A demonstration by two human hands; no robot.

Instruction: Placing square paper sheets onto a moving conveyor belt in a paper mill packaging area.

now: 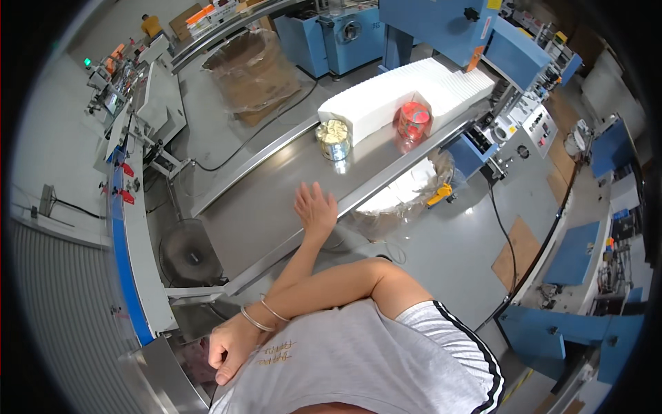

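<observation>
While the left hand (316,212) reaches over the metal counter (252,217), fingers slightly apart, the right hand (232,348) bends beside the grey shirt (358,355), fingers curled, whether clamped on anything I cannot tell, gold-topped container (335,141) farther up the counter, red-topped container (414,119) to its right.

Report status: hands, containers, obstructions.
Left hand open over metal worktop, contact unclear; right hand curled, contents unclear. Gold-topped container and red container beside white stack. Right forearm crosses left forearm.
</observation>
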